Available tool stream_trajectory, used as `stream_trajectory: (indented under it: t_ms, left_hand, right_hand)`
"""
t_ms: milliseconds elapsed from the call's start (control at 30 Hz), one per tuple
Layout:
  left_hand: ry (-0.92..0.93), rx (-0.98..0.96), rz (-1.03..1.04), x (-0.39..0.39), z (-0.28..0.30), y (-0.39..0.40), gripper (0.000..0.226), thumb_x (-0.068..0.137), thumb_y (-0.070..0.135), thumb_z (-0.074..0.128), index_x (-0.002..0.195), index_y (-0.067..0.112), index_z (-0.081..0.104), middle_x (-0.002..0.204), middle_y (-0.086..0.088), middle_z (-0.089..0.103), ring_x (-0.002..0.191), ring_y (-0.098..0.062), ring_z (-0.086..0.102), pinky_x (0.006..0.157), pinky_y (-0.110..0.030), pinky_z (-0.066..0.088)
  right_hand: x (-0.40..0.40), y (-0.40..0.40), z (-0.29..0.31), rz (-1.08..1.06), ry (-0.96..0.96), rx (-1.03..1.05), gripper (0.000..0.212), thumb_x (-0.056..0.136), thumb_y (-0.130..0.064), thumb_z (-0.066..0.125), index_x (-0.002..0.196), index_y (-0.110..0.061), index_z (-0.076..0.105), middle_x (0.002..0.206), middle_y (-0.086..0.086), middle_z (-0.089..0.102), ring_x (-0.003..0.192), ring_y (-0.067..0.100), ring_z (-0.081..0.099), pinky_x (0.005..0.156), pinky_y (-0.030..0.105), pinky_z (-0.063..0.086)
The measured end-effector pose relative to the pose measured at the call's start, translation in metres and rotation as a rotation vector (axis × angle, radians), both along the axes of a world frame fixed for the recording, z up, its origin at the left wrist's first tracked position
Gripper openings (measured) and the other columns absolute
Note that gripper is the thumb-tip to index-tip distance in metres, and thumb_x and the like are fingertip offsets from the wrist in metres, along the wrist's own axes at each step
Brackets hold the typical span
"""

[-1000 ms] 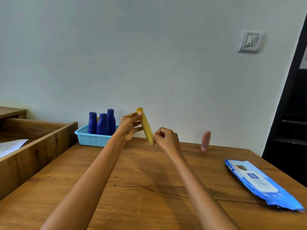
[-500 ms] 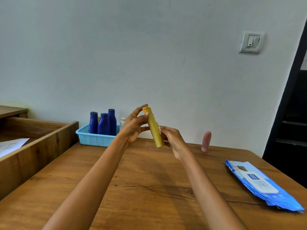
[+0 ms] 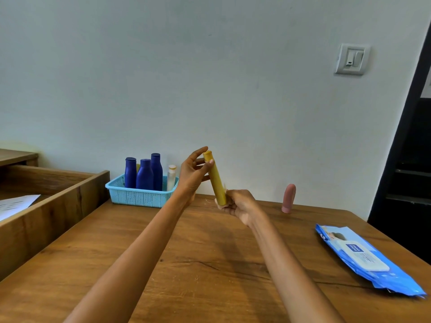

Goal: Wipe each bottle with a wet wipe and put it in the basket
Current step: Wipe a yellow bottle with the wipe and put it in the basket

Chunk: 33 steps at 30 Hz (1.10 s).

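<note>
A wooden table (image 3: 210,264) with a visible grain and a dark crack line filled the lower view, set against a pale wall (image 3: 210,78) that carried a white switch plate (image 3: 352,59). At the left stood a wooden tray-like box (image 3: 58,197) with a sheet of paper (image 3: 16,202) inside. A blue wet-wipe pack (image 3: 366,257) with a white flap lay flat near the table's right edge. A light blue perforated basket (image 3: 140,194) sat at the back of the table against the wall, holding 3 dark blue bottles (image 3: 144,174) upright and 1 small clear bottle (image 3: 172,177) with a pale cap at its right end. A pink bottle (image 3: 288,198) stood alone on the table to the right, well apart from the basket. Above the table's middle, the yellow bottle (image 3: 215,180) was held in the air, slim, cylindrical and mustard-coloured, tilted with its top leaning left. The left hand (image 3: 192,176) pinched it near the top, thumb on the near side and fingers behind. The right hand (image 3: 238,205) had its grip curled round the bottle's lower end, where a scrap of pale wet wipe (image 3: 220,206) showed between the fingers and the bottle.
</note>
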<state>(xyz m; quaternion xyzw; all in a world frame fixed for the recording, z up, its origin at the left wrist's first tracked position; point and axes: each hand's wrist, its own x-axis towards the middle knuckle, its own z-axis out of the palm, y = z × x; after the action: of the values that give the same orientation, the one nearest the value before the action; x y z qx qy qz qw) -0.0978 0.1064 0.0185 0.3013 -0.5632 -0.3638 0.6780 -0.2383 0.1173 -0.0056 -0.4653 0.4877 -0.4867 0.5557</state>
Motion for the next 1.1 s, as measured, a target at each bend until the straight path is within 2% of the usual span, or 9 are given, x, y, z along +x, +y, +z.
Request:
stream_trajectory:
  t_ms: [133,300,367,467,600,733,900,1000,1100]
  left_hand:
    - [-0.049,-0.037,0.078,0.001,-0.001,-0.001,0.044,0.088,0.015,0.063,0.130,0.022,0.050,0.109,0.000,0.057,0.093,-0.011,0.060,0.063,-0.017,0.054]
    - [-0.075,-0.037,0.137,0.008,-0.002,-0.004,0.048,0.087,0.016,0.064,0.132,0.019,0.049,0.118,-0.008,0.056,0.101,-0.018,0.059,0.078,-0.030,0.056]
    - [-0.090,-0.016,0.136,0.006,-0.002,-0.004,0.053,0.086,0.017,0.065,0.135,0.020,0.045,0.119,-0.007,0.055,0.101,-0.016,0.059,0.074,-0.025,0.056]
    - [-0.101,0.054,0.125,-0.001,-0.003,-0.004,0.063,0.084,0.019,0.068,0.140,0.016,0.039,0.121,-0.007,0.055,0.104,-0.018,0.058,0.072,-0.023,0.055]
    - [-0.064,0.214,0.032,-0.009,-0.004,-0.002,0.062,0.083,0.024,0.070,0.137,0.005,0.044,0.119,-0.012,0.062,0.101,-0.022,0.065,0.078,-0.034,0.057]
    - [0.093,0.287,-0.039,-0.006,0.001,0.001,0.045,0.084,0.025,0.069,0.121,0.002,0.057,0.100,-0.008,0.070,0.086,-0.017,0.068,0.060,-0.025,0.057]
    - [0.248,0.364,0.016,0.002,0.005,0.000,0.037,0.083,0.023,0.070,0.112,0.007,0.055,0.090,-0.006,0.065,0.083,-0.021,0.066,0.058,-0.029,0.056]
    - [0.290,0.370,0.063,0.005,0.009,0.000,0.048,0.082,0.022,0.070,0.122,0.003,0.051,0.093,-0.006,0.062,0.087,-0.024,0.063,0.059,-0.030,0.056]
    - [0.319,0.378,0.117,0.008,0.010,-0.001,0.054,0.082,0.021,0.071,0.127,0.000,0.049,0.108,-0.012,0.059,0.096,-0.029,0.061,0.063,-0.033,0.055]
  right_hand:
    - [-0.002,0.007,0.003,0.063,-0.028,0.032,0.010,0.094,-0.002,0.049,0.089,0.003,0.057,0.094,0.024,0.065,0.078,0.028,0.066,0.075,0.035,0.055]
    - [-0.003,0.008,0.006,0.010,0.137,-0.020,0.016,0.091,-0.010,0.056,0.103,0.000,0.059,0.094,0.016,0.067,0.079,0.023,0.066,0.062,0.029,0.055]
    - [-0.002,0.005,0.006,-0.127,0.204,-0.146,0.020,0.090,-0.021,0.060,0.105,-0.007,0.059,0.102,0.011,0.066,0.088,0.021,0.064,0.071,0.031,0.056]
    - [0.003,0.007,0.009,-0.281,0.173,-0.449,0.024,0.089,-0.029,0.063,0.106,-0.013,0.060,0.104,0.005,0.066,0.094,0.019,0.065,0.081,0.033,0.057]
    - [0.010,0.009,0.015,-0.288,0.247,-0.760,0.027,0.093,-0.024,0.056,0.118,-0.016,0.063,0.114,-0.001,0.066,0.103,0.008,0.060,0.078,0.007,0.047]
    - [0.012,0.008,0.005,-0.227,0.448,-0.899,0.032,0.092,-0.026,0.058,0.124,-0.020,0.061,0.120,-0.001,0.065,0.105,-0.002,0.054,0.079,-0.001,0.041]
    - [0.005,0.004,-0.007,-0.160,0.711,-1.112,0.029,0.089,-0.016,0.062,0.118,-0.016,0.066,0.125,0.005,0.062,0.113,0.016,0.060,0.090,0.025,0.052]
    - [0.002,0.005,-0.009,-0.172,0.782,-1.164,0.030,0.086,-0.016,0.065,0.116,-0.017,0.067,0.125,0.005,0.062,0.111,0.015,0.061,0.089,0.022,0.048]
    - [-0.004,0.006,-0.012,-0.130,0.729,-1.144,0.024,0.084,-0.018,0.068,0.107,-0.017,0.071,0.116,0.002,0.068,0.096,0.008,0.063,0.080,0.019,0.052]
